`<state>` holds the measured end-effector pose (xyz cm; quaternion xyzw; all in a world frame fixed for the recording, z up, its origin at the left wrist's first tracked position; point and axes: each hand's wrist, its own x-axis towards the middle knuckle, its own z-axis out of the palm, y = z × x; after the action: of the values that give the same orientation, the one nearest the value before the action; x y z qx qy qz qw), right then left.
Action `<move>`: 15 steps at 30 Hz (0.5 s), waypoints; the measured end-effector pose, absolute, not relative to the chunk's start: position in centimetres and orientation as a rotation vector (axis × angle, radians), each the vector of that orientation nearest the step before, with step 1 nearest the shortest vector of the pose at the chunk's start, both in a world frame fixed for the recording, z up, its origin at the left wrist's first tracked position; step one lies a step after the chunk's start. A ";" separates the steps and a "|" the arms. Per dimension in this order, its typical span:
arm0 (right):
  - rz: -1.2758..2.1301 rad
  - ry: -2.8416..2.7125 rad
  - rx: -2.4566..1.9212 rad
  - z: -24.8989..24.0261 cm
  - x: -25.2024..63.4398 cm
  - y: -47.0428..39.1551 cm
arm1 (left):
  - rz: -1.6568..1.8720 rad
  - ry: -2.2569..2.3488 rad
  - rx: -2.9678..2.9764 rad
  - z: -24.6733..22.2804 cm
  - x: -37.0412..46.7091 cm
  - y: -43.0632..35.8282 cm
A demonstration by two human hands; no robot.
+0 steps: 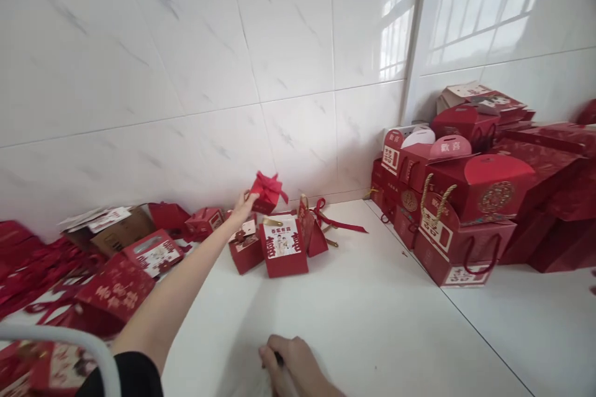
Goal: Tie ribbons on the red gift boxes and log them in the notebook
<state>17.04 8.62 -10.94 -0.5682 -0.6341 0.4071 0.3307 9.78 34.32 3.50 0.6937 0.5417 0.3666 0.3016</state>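
Note:
My left hand (pixel 244 205) stretches out toward the wall. It is closed on a small red gift box (pixel 266 197) with a red ribbon bow on top, held above other boxes. Just below and in front, a red-and-white gift box (pixel 285 247) with printed figures stands on the white surface, a smaller red box (pixel 246 249) to its left and a red triangular box (pixel 317 237) to its right. Near the bottom edge my right hand (pixel 295 360) is closed round a slim, pen-like thing (pixel 279 358) with a dark end; most of it is hidden.
Red gift boxes (pixel 465 248) with rope handles are stacked at the right. More red boxes (pixel 114 288) and ribbons (pixel 41 267) crowd the left. A tiled wall (pixel 298 155) closes off the back. A grey curved bar (pixel 69 335) crosses the lower left corner.

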 end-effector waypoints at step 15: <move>1.061 -1.756 -1.424 -9.6 19.1 6.8 | 1.552 1.087 1.304 3.4 -6.9 3.6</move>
<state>19.11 6.82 -9.62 -0.5408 -0.6670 0.4030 0.3166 -6.89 3.58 3.35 0.5176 0.4313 0.6158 0.4084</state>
